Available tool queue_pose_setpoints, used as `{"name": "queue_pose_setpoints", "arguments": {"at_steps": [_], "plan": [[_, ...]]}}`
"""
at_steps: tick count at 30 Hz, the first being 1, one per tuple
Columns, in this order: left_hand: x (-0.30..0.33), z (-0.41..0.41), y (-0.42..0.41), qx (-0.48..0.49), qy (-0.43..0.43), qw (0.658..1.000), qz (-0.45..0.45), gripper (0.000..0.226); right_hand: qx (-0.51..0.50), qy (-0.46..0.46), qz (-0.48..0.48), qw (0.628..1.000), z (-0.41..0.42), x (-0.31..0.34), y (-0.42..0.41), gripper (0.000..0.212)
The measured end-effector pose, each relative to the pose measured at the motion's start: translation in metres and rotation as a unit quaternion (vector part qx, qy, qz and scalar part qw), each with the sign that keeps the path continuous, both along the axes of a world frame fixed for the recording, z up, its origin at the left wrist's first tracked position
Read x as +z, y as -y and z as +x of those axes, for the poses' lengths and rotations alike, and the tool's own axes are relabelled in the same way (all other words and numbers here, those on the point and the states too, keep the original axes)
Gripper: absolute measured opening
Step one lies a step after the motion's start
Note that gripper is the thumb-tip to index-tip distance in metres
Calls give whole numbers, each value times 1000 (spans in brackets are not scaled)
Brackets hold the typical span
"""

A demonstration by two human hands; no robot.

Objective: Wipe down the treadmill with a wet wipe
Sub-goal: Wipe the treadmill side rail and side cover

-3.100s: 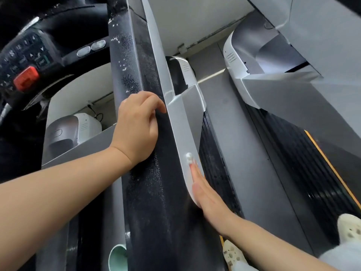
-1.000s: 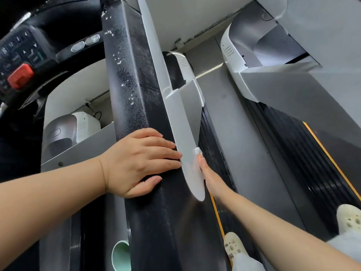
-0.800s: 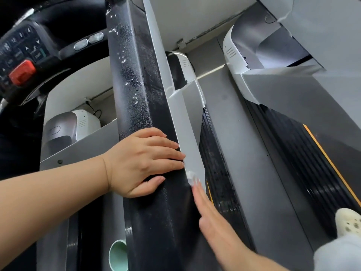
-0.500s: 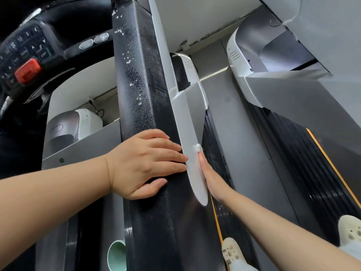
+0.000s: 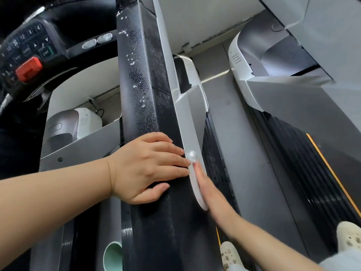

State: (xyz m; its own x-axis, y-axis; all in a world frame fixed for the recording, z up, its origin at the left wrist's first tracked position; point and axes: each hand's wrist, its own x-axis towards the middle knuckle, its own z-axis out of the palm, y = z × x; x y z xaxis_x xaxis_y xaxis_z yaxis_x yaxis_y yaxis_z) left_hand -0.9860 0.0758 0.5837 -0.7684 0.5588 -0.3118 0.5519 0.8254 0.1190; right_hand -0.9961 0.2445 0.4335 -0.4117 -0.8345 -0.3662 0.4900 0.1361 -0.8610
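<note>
Right hand [image 5: 207, 192] fingers half hidden behind grey trim [image 5: 192, 132], wipe [image 5: 192, 155] barely visible

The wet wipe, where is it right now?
Head view, centre: the wet wipe is bunched at the right hand's fingertips on the grey trim, beside the left hand.

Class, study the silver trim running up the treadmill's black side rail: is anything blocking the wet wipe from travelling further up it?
Nothing visible blocks it. The wet wipe, under the right hand, sits on the silver trim, which runs bare above it. The left hand rests beside it on the black rail, fingertips just reaching the trim's edge.
</note>
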Motion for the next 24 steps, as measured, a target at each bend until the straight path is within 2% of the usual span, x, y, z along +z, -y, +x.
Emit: {"name": "queue_pose_setpoints", "arguments": {"at_steps": [2,10,13,15,18,19,21,22,24], "plan": [[0,0,1,4,4,1000,1,53,-4,50,49,998,-24,-18,26,62],[1,-1,0,14,18,1000,-3,56,-3,65,98,993,-66,-26,58,61],[1,0,-1,18,20,1000,1,55,-16,45,35,998,-45,-8,42,62],[1,0,-1,10,12,1000,2,49,-14,16,-7,1000,-20,4,17,53],[-1,0,0,1,1,1000,-5,45,10,-103,-94,990,10,20,-19,46],[-1,0,0,0,2,1000,-5,46,13,-115,-94,989,10,20,-20,46],[-1,0,0,0,3,1000,-2,45,0,-54,-53,997,-10,20,4,46],[0,0,0,0,2,1000,-1,45,-6,-9,-23,1000,-24,18,21,54],[0,0,1,3,2,1000,-4,45,-12,11,9,1000,-53,14,50,66]]}}
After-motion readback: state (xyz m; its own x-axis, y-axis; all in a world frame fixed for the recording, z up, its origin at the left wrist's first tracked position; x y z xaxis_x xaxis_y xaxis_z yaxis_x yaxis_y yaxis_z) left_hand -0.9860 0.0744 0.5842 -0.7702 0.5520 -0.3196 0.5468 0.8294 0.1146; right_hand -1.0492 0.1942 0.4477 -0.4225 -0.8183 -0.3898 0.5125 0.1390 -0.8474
